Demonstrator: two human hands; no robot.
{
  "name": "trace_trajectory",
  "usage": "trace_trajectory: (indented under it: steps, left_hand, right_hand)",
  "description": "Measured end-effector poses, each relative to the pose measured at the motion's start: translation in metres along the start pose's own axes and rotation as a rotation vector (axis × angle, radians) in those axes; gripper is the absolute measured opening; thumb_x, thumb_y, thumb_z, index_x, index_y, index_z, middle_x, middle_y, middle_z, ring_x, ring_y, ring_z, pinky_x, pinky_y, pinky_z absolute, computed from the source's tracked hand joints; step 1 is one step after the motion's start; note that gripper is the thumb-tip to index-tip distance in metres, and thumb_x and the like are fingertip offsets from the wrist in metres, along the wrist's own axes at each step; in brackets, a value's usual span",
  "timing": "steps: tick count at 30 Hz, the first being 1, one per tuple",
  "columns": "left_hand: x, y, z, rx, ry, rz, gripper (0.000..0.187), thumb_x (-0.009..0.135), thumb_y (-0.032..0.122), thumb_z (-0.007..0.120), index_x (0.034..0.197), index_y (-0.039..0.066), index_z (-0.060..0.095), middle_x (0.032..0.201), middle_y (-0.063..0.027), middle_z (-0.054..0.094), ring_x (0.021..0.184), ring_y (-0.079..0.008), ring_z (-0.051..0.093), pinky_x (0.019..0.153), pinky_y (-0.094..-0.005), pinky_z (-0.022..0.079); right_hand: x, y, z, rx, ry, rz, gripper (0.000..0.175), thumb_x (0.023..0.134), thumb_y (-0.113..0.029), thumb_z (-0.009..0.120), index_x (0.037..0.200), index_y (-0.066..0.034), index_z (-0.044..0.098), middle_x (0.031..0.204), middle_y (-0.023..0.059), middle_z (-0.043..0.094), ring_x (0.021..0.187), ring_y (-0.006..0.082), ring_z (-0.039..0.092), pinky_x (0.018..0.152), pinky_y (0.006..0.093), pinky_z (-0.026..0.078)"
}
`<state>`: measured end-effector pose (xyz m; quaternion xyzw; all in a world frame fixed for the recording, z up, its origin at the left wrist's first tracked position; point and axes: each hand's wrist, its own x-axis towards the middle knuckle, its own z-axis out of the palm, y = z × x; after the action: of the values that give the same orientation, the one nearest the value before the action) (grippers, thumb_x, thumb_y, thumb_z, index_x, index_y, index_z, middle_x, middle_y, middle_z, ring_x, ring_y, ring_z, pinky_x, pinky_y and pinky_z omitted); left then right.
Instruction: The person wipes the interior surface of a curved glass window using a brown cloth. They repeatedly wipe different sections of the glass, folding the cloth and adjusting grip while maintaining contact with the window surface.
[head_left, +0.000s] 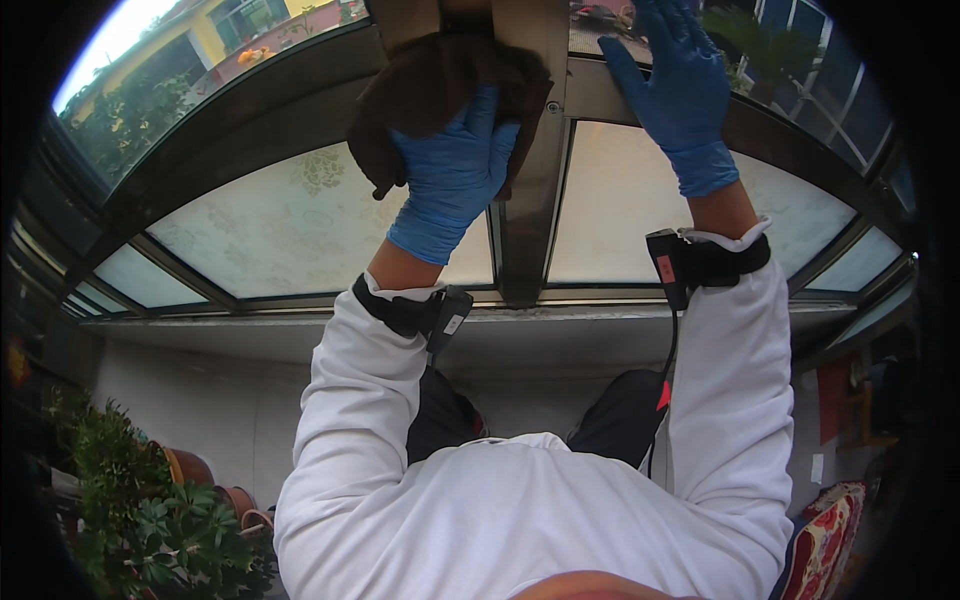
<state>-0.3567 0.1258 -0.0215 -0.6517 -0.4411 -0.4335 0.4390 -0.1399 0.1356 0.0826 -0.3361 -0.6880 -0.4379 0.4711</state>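
In a blue disposable glove, my left hand presses a dark brown cloth against the upright metal post of a window frame. The cloth bunches around the fingers and hides most of them. My right hand, gloved the same way, is raised at the upper right with thumb and fingers apart. It holds nothing and lies over the frame's crossbar and the glass; whether it touches them I cannot tell. Frosted panes with a faint floral pattern, a left one and a right one, fill the frame below.
Potted plants stand on the floor at lower left. A red patterned cushion is at lower right. Below the panes runs a narrow ledge. Black wrist devices with a cable are strapped over my sleeves.
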Motion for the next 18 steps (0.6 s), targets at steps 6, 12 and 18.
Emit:
trace_trajectory:
  steps: [6,12,18]
  left_hand:
    - [-0.017,0.01,-0.005,-0.193,-0.077,-0.073,0.059,0.085,0.043,0.045,0.134,0.011,0.036,0.137,-0.0195,0.026,0.125,-0.042,0.026,0.1,-0.0572,0.016]
    - [-0.004,0.02,0.001,0.042,-0.097,-0.139,0.058,0.087,0.035,0.046,0.132,0.002,0.035,0.134,-0.0214,0.032,0.125,-0.0403,0.026,0.102,-0.053,0.012]
    - [-0.018,0.027,-0.008,-0.035,-0.097,-0.109,0.061,0.087,0.038,0.045,0.135,0.003,0.031,0.138,-0.0215,0.027,0.127,-0.041,0.022,0.101,-0.0562,0.011]
  right_hand:
    - [0.0,0.002,-0.001,0.013,-0.002,-0.009,0.061,0.079,-0.034,0.06,0.129,-0.0055,0.04,0.132,0.0173,0.041,0.116,0.0353,0.043,0.094,0.0418,0.037]
    - [-0.001,0.002,0.001,0.001,-0.013,-0.009,0.062,0.079,-0.036,0.059,0.129,-0.0053,0.039,0.131,0.0177,0.041,0.117,0.0349,0.043,0.095,0.0419,0.037]
    - [0.0,0.003,-0.001,-0.006,-0.013,-0.006,0.063,0.079,-0.037,0.059,0.129,-0.0043,0.039,0.13,0.0184,0.042,0.117,0.0344,0.043,0.095,0.042,0.037]
